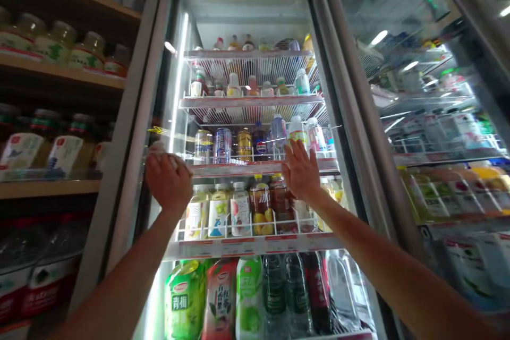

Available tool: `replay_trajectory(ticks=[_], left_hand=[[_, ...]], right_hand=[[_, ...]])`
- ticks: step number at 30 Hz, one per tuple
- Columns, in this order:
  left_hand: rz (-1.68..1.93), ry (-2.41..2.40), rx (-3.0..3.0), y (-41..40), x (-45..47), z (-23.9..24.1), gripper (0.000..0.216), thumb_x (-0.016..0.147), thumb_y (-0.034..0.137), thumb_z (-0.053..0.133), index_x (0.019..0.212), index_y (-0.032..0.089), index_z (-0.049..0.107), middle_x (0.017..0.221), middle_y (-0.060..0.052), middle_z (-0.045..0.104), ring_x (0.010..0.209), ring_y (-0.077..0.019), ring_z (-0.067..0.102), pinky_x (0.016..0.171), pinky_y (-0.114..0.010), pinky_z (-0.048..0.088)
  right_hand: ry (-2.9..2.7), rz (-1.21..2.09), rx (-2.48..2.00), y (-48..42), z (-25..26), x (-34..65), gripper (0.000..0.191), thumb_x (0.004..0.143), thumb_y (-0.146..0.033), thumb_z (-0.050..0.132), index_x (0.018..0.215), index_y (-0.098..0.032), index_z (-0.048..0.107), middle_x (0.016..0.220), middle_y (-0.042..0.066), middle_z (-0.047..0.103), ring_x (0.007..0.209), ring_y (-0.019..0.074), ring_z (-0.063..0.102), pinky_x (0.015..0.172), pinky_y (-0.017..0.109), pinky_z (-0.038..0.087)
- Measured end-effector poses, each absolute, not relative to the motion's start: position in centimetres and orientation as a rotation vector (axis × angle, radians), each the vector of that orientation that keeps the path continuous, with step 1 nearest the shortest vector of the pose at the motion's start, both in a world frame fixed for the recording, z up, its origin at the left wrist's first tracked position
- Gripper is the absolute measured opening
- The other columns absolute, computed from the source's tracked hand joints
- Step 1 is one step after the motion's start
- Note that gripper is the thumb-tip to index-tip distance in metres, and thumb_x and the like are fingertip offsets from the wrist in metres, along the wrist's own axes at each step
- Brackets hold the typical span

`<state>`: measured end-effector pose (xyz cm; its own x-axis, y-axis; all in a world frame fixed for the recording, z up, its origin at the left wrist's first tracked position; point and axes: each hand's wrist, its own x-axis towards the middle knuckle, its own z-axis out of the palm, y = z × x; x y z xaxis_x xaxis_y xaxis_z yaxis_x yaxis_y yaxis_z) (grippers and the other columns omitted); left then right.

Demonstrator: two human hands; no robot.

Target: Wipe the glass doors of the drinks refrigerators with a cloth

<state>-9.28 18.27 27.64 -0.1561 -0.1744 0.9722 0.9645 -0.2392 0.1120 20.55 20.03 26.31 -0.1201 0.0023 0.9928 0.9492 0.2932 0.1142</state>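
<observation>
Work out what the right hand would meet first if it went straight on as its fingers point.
Most likely the glass door, which the right hand may already touch; depth is unclear. Behind the glass, its fingertips line up with a white-capped bottle.

White wire shelves (251, 101) carry upright bottles (240, 210) and cans (222, 146), with bigger bottles (249, 297) standing lowest.

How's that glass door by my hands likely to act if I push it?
The glass door should feel stiff, given the metal frame along its edges. It's probably slick under a palm, judging by the glossy reflections. Its tall span also hints at some weight.
</observation>
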Motion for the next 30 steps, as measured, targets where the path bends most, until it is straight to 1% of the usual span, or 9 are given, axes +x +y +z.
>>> replay_trajectory(ticks=[2,5,8,13,16,19,22,25,30], left_hand=[[-1.525,-1.018,-1.206,18.6,-4.9,26.6,0.038,0.086,0.026,0.036,0.117,0.008,0.050,0.138,-0.019,0.039,0.131,-0.0275,0.034,0.103,-0.045,0.034],[-1.322,-0.937,-1.440,19.3,2.4,24.1,0.045,0.087,0.027,0.035,0.128,0.012,0.044,0.143,-0.015,0.035,0.135,-0.0250,0.028,0.106,-0.045,0.031],[-1.209,-0.901,-1.549,19.6,4.2,21.7,0.051,0.087,0.024,0.031,0.138,0.018,0.032,0.145,-0.011,0.034,0.137,-0.0206,0.023,0.109,-0.043,0.027],[-1.198,-0.980,-1.510,18.7,-4.3,18.2,0.067,0.085,0.041,0.038,0.143,0.015,0.018,0.147,-0.017,0.027,0.139,-0.0278,0.017,0.110,-0.052,0.019],[-1.272,-1.100,-1.406,18.5,-9.2,16.6,0.072,0.085,0.052,0.035,0.141,0.010,0.020,0.147,-0.021,0.025,0.138,-0.0314,0.019,0.107,-0.057,0.019],[-1.279,-1.174,-1.346,18.7,-11.3,15.8,0.065,0.088,0.050,0.026,0.139,0.009,0.027,0.146,-0.021,0.027,0.137,-0.0319,0.022,0.107,-0.058,0.019],[-1.278,-1.175,-1.320,18.9,-11.7,15.7,0.065,0.087,0.050,0.027,0.141,0.013,0.026,0.147,-0.017,0.026,0.137,-0.0310,0.023,0.108,-0.056,0.021],[-1.316,-1.146,-1.301,18.7,-11.3,15.9,0.066,0.085,0.051,0.031,0.144,0.026,0.015,0.150,-0.008,0.021,0.136,-0.0303,0.024,0.108,-0.057,0.023],[-1.392,-1.116,-1.360,17.7,-10.1,16.2,0.070,0.082,0.053,0.031,0.143,0.037,0.001,0.153,0.004,0.005,0.137,-0.0314,0.019,0.109,-0.060,0.017]], right_hand=[[-1.491,-1.024,-0.866,19.5,24.8,20.0,0.047,0.089,-0.024,0.033,0.135,-0.016,0.040,0.147,0.008,0.032,0.138,0.0237,0.021,0.111,0.051,0.021],[-1.628,-0.916,-0.623,18.4,23.2,18.3,0.047,0.089,-0.022,0.028,0.133,-0.013,0.042,0.143,0.008,0.039,0.136,0.0179,0.027,0.111,0.041,0.028],[-1.753,-0.759,-0.441,17.2,22.2,15.9,0.049,0.089,-0.022,0.027,0.136,-0.013,0.039,0.141,0.008,0.042,0.132,0.0127,0.035,0.108,0.032,0.034],[-1.829,-0.761,-0.579,17.0,21.4,9.4,0.049,0.090,-0.033,0.037,0.137,-0.019,0.036,0.145,0.009,0.036,0.133,0.0221,0.033,0.109,0.048,0.027],[-1.722,-0.901,-0.658,18.1,21.6,5.5,0.049,0.087,-0.036,0.045,0.132,-0.018,0.042,0.149,0.013,0.025,0.137,0.0303,0.021,0.108,0.055,0.020],[-1.684,-1.028,-0.668,19.4,22.8,4.7,0.042,0.088,-0.036,0.042,0.126,-0.017,0.048,0.149,0.013,0.026,0.137,0.0315,0.021,0.108,0.058,0.017],[-1.599,-1.090,-0.741,20.3,24.9,9.3,0.042,0.090,-0.030,0.036,0.130,-0.020,0.043,0.149,0.009,0.027,0.137,0.0293,0.022,0.108,0.060,0.017],[-1.380,-1.074,-0.934,21.0,27.4,19.1,0.048,0.091,-0.026,0.032,0.138,-0.022,0.032,0.149,0.008,0.027,0.136,0.0297,0.024,0.106,0.062,0.018],[-1.128,-1.024,-1.174,20.0,29.0,31.0,0.052,0.090,-0.024,0.029,0.141,-0.013,0.027,0.146,0.015,0.028,0.134,0.0297,0.029,0.101,0.053,0.033]])
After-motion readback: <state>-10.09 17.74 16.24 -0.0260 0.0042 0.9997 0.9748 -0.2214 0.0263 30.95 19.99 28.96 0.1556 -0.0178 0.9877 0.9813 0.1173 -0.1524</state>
